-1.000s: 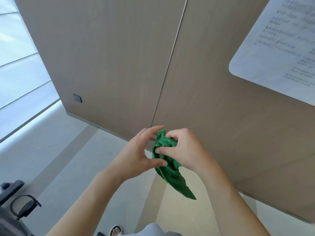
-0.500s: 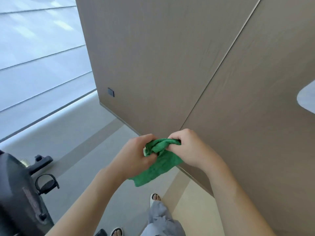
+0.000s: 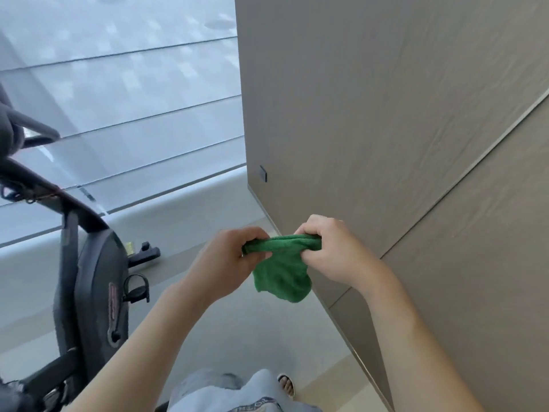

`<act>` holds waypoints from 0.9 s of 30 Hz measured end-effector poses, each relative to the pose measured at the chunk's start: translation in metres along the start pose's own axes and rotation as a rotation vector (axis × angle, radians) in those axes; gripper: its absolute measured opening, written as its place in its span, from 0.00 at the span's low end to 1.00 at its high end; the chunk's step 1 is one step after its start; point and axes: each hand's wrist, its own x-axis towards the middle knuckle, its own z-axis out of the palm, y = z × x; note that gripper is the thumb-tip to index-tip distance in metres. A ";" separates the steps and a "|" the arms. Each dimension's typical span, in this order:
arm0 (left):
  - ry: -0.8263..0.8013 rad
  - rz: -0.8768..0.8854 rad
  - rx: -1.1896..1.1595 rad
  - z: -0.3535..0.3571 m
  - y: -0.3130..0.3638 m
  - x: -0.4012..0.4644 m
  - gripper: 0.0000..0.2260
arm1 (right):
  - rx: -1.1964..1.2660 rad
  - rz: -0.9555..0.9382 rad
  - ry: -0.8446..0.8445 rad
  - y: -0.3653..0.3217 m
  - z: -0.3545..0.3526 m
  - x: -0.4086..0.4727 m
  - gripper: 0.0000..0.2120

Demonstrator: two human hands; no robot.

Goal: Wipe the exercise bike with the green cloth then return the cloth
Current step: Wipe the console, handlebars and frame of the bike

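A person is standing beside a wood-panelled wall (image 3: 386,114), stretching the cloth (image 3: 282,263) between both hands at chest height, clear of the bike (image 3: 92,281). The left hand (image 3: 228,260) is clenching the cloth's left end, fingers curled round it, while the right hand (image 3: 329,251) is gripping the right end the same way. The top edge is now running as a taut rolled band from fist to fist, with the rest hanging below in a loose pouch; half a second earlier it was bunched between hands that were nearly touching, and a second earlier it was dangling in a long point from the right hand. The view is swinging left: the printed notice seen earlier on the wall is gone from view, the pale window (image 3: 118,99) is filling the upper left, and the bike, only a sliver at the corner before, is now showing its dark housing, pedal (image 3: 136,288) and frame along the left edge. The bike is standing on the floor (image 3: 252,337), well apart from the cloth.
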 end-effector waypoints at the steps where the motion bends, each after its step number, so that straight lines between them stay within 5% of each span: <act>1: 0.022 -0.018 -0.023 -0.004 0.001 0.001 0.05 | 0.031 -0.024 0.018 0.005 -0.003 0.007 0.10; 11: 0.241 -0.070 -0.004 -0.052 -0.016 0.026 0.09 | 0.592 -0.226 -0.044 0.000 0.024 0.089 0.08; 27: 0.518 -0.123 -0.178 -0.206 -0.165 0.056 0.06 | 0.601 -0.372 0.079 -0.174 0.125 0.262 0.04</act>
